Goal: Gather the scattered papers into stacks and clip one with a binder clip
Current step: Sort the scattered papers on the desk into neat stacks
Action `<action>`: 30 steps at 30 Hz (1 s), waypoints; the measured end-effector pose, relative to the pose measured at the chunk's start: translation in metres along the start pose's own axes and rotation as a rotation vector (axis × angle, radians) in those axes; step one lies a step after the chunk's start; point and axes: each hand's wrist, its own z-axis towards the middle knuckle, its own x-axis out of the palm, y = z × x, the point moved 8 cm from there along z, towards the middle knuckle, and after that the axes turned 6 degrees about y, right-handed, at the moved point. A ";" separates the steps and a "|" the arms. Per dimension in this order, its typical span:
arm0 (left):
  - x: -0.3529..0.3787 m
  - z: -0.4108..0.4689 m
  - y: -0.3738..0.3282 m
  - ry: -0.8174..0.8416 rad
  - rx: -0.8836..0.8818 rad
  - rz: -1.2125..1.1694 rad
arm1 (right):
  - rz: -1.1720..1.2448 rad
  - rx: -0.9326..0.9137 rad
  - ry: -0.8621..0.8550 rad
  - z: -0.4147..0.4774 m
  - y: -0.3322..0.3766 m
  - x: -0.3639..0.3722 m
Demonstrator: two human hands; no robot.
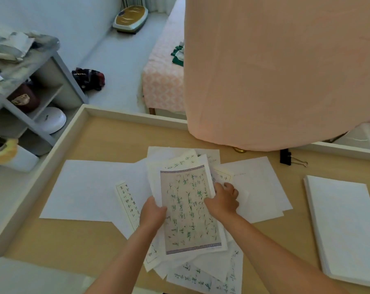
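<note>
Several sheets of paper lie scattered over the middle of the wooden table (pixel 90 240). On top is a bundle whose upper sheet (pixel 188 209) has a grey printed field with green and black handwriting. My left hand (pixel 153 211) grips the bundle's left edge, thumb on top. My right hand (pixel 224 199) holds the right edge with curled fingers. A large blank sheet (pixel 84 187) lies to the left, another (pixel 258 183) to the right. A tidy white stack (pixel 347 225) sits at the far right. A black binder clip (pixel 286 157) lies near the table's back edge.
A big pink cloth (pixel 275 71) hangs over the table's back right part. The table has a raised pale rim (pixel 124 115). A grey shelf unit (pixel 41 92) with clutter stands on the left. A bed with a pink cover (pixel 165 75) lies beyond the table.
</note>
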 end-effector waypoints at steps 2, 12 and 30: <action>-0.007 -0.002 0.000 -0.060 0.033 0.081 | 0.026 0.023 0.004 0.003 0.000 -0.003; 0.014 0.006 -0.021 -0.016 -0.021 -0.236 | 0.233 -0.012 0.190 0.020 0.004 -0.001; -0.073 -0.016 0.054 -0.323 -0.227 -0.211 | 0.117 -0.099 0.060 0.000 0.026 0.022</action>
